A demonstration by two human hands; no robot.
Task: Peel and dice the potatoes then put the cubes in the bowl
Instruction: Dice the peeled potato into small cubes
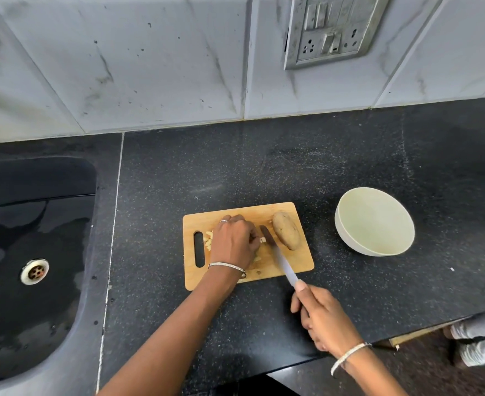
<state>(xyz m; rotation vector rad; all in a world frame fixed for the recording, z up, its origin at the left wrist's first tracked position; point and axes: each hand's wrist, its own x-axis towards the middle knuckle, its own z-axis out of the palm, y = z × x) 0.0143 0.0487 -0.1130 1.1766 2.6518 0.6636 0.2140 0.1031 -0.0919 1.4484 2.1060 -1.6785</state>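
Grip of the right hand [324, 318] is closed round the handle of the knife [285, 265], off the cutting board [298, 261] on its near right side. Grip of the left hand [234, 242] is curled, knuckles up, over the board's middle, fingertips holding down pale potato pieces [208, 238]; most of what lies under the palm is hidden.

Findings, by size:
- Tabletop [264, 167], dark and speckled, carries the board.
- Sink [35, 252], dark, is well left of the board.
- Bowl [378, 224], pale, stands upright right of the board, apart from it.
- Board lies flat, with its slot at the left end.
- Potato [286, 230], whole and unpeeled, lies on the board's right part.
- Knife blade slants across the board's near right, its tip between the potato and the left fingertips.
- More cut pieces lie between the slot and the left hand.
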